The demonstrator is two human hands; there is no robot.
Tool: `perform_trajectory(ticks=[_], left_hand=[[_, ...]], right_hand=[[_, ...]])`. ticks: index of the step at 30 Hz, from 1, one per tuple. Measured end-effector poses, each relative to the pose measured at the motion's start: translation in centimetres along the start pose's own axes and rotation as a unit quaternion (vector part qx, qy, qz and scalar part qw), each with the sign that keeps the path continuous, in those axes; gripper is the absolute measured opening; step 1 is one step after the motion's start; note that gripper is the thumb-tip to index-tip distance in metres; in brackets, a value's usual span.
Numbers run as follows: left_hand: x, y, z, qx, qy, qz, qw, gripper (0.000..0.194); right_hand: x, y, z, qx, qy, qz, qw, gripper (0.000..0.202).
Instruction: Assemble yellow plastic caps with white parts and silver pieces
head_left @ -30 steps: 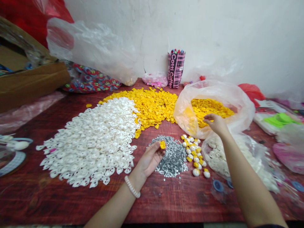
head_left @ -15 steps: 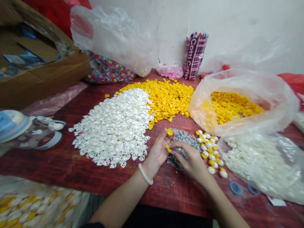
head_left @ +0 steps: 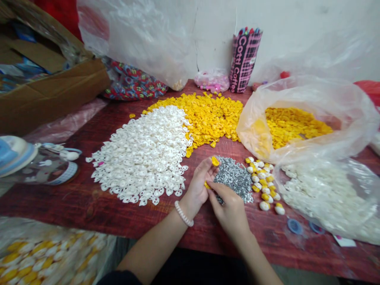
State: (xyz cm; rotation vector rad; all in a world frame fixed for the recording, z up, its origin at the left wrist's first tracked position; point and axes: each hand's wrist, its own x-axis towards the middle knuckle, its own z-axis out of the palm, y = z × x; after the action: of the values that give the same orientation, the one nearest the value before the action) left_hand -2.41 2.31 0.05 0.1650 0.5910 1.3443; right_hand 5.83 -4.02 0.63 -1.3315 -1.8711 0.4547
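Observation:
My left hand (head_left: 199,184), with a white beaded bracelet on the wrist, is turned palm up and holds a small yellow plastic piece (head_left: 215,161) at its fingertips. Against its palm, my right hand (head_left: 227,202) pinches a second yellow piece (head_left: 207,185), mostly covered by the fingers. Just beyond the hands lies a heap of small silvery grey bits (head_left: 233,178). To the left spreads a large pile of white plastic pieces with holes (head_left: 142,154). Behind it is a pile of yellow pieces (head_left: 213,116). Several white-and-yellow egg-like pieces (head_left: 264,184) sit to the right.
An open clear bag of yellow pieces (head_left: 297,126) and a bag of white pieces (head_left: 329,198) are at right. A blue-lidded bottle (head_left: 44,162) lies left, near a cardboard box (head_left: 53,89). A Cotti Coffee bag (head_left: 245,61) stands by the wall.
My right hand has shifted left and closed in on my left palm, bringing the second yellow piece nearer to it. More of the grey heap shows. The view has shifted slightly.

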Motion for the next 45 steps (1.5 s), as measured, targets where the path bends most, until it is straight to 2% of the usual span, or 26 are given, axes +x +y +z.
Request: perform_trajectory(ticks=[6,9,11,13,16,18,21,25,30,40,45], left_hand=[[-0.1,0.0,0.1,-0.01,0.004,-0.024,1.0,0.021],[-0.2,0.2,0.2,-0.016,-0.01,-0.029,0.999,0.02],[-0.3,0.2,0.2,-0.008,-0.024,-0.014,1.0,0.019],[-0.3,0.1,0.2,0.012,-0.038,0.007,0.999,0.017],[-0.3,-0.1,0.1,0.045,-0.057,0.034,0.997,0.014],[-0.3,-0.2,0.1,0.062,-0.056,0.046,0.995,0.015],[-0.4,-0.3,0.1,0.086,-0.046,0.067,0.993,0.014],[-0.5,-0.3,0.3,0.119,-0.029,0.089,0.989,0.011],[-0.7,-0.3,0.5,0.145,-0.014,0.115,0.983,0.011],[-1.3,-0.8,0.3,0.203,-0.005,0.12,0.972,0.007],[-1.4,-1.2,0.3,0.233,-0.002,0.108,0.966,0.007]], right_hand=[[-0.1,0.6,-0.5,0.014,-0.006,0.013,1.0,0.018],[0.4,1.2,-2.4,0.064,0.002,0.05,0.997,0.02],[1.4,1.5,-4.2,0.083,0.039,0.063,0.994,0.024],[2.8,1.6,-5.9,0.078,0.071,0.047,0.993,0.027],[4.9,1.6,-7.0,0.052,0.029,-0.022,0.998,0.028],[5.7,1.7,-6.8,0.034,-0.011,-0.061,0.997,0.029],[6.0,2.0,-5.9,0.012,-0.03,-0.085,0.996,0.029],[5.5,2.4,-5.2,-0.005,-0.025,-0.089,0.996,0.03],[5.2,2.6,-5.3,-0.018,-0.033,-0.103,0.994,0.031],[4.3,4.3,-5.8,-0.031,-0.035,-0.195,0.98,0.035],[4.4,4.7,-5.3,-0.03,-0.008,-0.213,0.976,0.026]])
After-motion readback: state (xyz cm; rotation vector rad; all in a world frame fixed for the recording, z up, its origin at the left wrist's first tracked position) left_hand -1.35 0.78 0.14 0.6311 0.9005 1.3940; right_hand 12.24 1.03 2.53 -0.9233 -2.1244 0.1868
